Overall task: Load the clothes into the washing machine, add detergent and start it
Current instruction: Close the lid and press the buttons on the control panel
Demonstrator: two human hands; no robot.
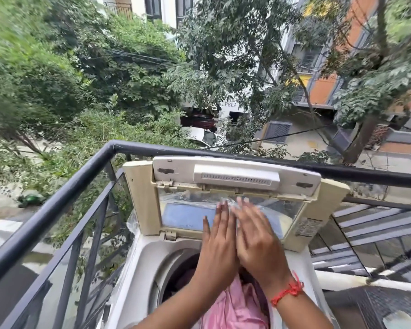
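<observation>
From the head camera, a top-loading washing machine (pixel 138 264) stands in the corner of a balcony, close against the dark railing (pixel 57 198) that runs along its left side and behind it. Its lid (pixel 235 198) is swung up and folded, standing nearly upright at the back of the machine, the clear window panel facing the person and a cream frame around it.

Both hands are raised in front of that lid. The left hand (pixel 217 241) has its fingers (pixel 223 214) straight and together, pointing up at the window panel, holding nothing; the tips appear to reach the panel, though whether they truly touch it I cannot tell. The right hand (pixel 254 236) lies just beside it, the two overlapping slightly at the edges, its fingers likewise stretched out flat and a little blurred, gripping nothing. A red thread bracelet (pixel 288 290) sits on the right wrist.

Below the hands, the drum opening (pixel 166 269) of the machine is uncovered. Clothes lie inside it: a pink garment (pixel 233 307) at the near edge between the two forearms, and darker fabric (pixel 185 276) deeper in, to the left of the left wrist.

Beyond the railing, behind the lid, are trees (pixel 116 67), a white car (pixel 204 136) and apartment buildings (pixel 318 86) down at street level.
</observation>
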